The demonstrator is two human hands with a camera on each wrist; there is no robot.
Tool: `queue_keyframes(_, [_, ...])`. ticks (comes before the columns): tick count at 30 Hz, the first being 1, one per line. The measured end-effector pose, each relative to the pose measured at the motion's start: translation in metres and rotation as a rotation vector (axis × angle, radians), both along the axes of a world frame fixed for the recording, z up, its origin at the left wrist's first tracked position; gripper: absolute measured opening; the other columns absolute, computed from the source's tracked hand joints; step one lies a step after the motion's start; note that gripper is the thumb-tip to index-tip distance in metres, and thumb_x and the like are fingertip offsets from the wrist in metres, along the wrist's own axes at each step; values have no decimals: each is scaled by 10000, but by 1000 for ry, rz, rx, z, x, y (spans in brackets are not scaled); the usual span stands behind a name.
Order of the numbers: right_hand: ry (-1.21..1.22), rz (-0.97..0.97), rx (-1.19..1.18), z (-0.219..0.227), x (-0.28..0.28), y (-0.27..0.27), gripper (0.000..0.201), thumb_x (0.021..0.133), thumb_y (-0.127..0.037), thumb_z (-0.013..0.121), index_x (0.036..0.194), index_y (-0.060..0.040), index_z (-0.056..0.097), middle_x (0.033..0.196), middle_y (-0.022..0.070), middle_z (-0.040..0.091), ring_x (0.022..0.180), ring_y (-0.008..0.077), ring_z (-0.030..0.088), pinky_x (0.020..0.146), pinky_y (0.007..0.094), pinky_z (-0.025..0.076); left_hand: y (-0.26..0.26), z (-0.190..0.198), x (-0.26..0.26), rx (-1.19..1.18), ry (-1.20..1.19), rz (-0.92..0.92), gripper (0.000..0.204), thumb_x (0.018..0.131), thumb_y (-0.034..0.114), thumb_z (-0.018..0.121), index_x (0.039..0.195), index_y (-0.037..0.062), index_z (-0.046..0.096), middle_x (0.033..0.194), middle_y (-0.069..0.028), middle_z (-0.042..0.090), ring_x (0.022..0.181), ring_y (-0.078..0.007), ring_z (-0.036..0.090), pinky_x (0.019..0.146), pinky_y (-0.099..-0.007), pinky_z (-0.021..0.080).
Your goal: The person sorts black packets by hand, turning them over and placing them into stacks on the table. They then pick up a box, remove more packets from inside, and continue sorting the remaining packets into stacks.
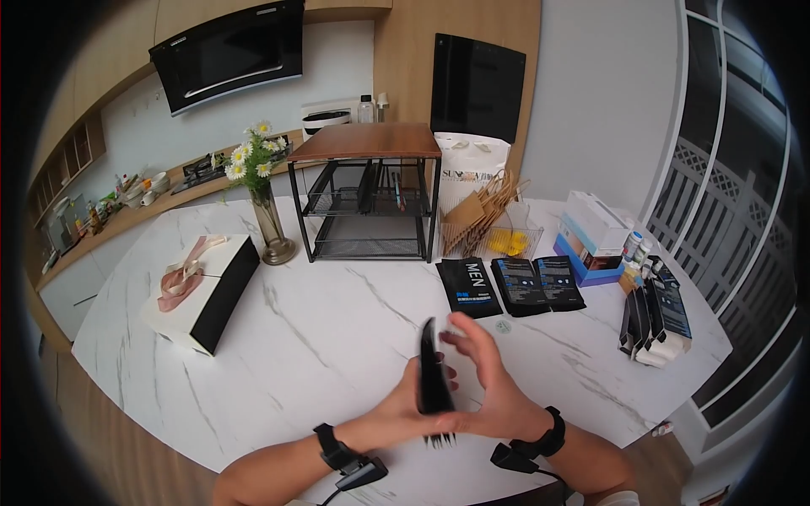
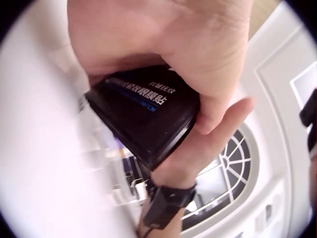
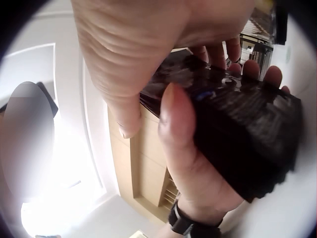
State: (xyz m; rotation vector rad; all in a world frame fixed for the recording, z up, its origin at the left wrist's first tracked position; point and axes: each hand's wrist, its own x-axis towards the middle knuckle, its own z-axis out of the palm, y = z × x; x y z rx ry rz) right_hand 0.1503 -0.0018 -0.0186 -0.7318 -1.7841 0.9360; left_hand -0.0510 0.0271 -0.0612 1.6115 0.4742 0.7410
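Observation:
A stack of black sachets (image 1: 434, 379) stands on edge above the near part of the table, its serrated ends pointing down. My left hand (image 1: 396, 405) grips it, the thumb (image 3: 176, 119) along one face and the fingers round the other. White and blue lettering shows on the outer sachet (image 2: 148, 99) in the left wrist view. My right hand (image 1: 502, 405) is beside the stack with its thumb at the lower end and its fingers spread loosely apart from the upper part. Beyond the hands lie a black sachet pile marked MEN (image 1: 469, 287) and two more sachet piles (image 1: 519, 285).
Open boxes of black sachets (image 1: 654, 316) stand at the right edge of the marble-patterned table (image 1: 295, 363). Behind are blue-and-white boxes (image 1: 592, 232), a wire basket (image 1: 460, 242) with paper bags, and a black rack (image 1: 367, 194). A flower vase (image 1: 272, 223) and ribboned box (image 1: 207, 287) are left.

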Motion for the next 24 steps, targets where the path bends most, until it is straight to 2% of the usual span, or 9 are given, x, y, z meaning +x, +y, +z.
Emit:
queue_keyframes(2, [-12,-41,62,2,6,1,1257,728,-485,923,1587,6,147,1604,247,202,1475,396,326,1205,505,290,-3,15,-10,-553,-266,-4,872,896,358,798,1523,53,274,1408,-131,490,1341,-319,517,1119,-496,448])
queue_keyframes(4, [-223,-197,268,3,9,0,1066,737,-457,919,1496,-27,307,1582,246,246,1453,387,349,1200,514,295,10,13,-22,-704,-405,-16,781,922,430,756,1496,74,364,1444,-127,505,1381,-346,497,1153,-548,425])
queue_keyframes(5, [-225,-187,271,1,4,-1,1066,737,-457,919,1496,-27,307,1582,246,246,1453,387,349,1200,514,295,13,15,-25,-715,-417,-21,776,929,470,735,1497,76,381,1457,-124,502,1384,-336,495,1164,-540,416])
queue_keyframes(7, [-279,-79,250,-6,-8,-5,836,748,-393,911,1362,-68,447,1544,223,322,1431,396,358,1179,518,306,14,17,-27,-721,-432,-21,776,936,511,713,1498,79,398,1469,-121,499,1387,-325,493,1175,-532,407])
queue_keyframes(10, [-492,-71,310,-7,-17,-11,679,754,-341,902,1256,-94,517,1507,196,382,1401,407,372,1147,513,320,9,15,-25,-702,-456,-85,800,941,575,673,1509,82,403,1471,-118,505,1382,-293,500,1185,-498,405])
queue_keyframes(11, [-451,-94,333,-10,-20,-11,627,750,-303,896,1214,-97,530,1474,175,420,1365,405,405,1120,517,333,6,15,-23,-689,-424,-80,811,939,593,662,1513,82,402,1464,-116,512,1381,-281,501,1187,-487,406])
queue_keyframes(17, [-493,-151,400,-8,-21,-12,590,729,-270,897,1156,-97,529,1429,175,436,1327,400,435,1113,558,334,7,8,-24,-730,-386,-139,731,966,544,657,1473,61,449,1401,-138,560,1309,-276,565,1127,-461,475])
queue_keyframes(19, [-515,-168,450,-5,-23,-15,570,724,-258,896,1129,-93,531,1416,177,449,1307,404,451,1114,565,337,6,8,-23,-744,-377,-171,600,990,454,669,1417,69,496,1300,-109,608,1198,-225,622,1017,-409,546])
queue_keyframes(24, [-528,-168,573,0,-26,-14,573,713,-244,886,1145,-64,556,1403,182,478,1250,402,499,1119,584,344,4,12,-22,-787,-424,-129,539,1009,425,627,1389,55,527,1294,-114,632,1201,-243,632,1036,-428,530])
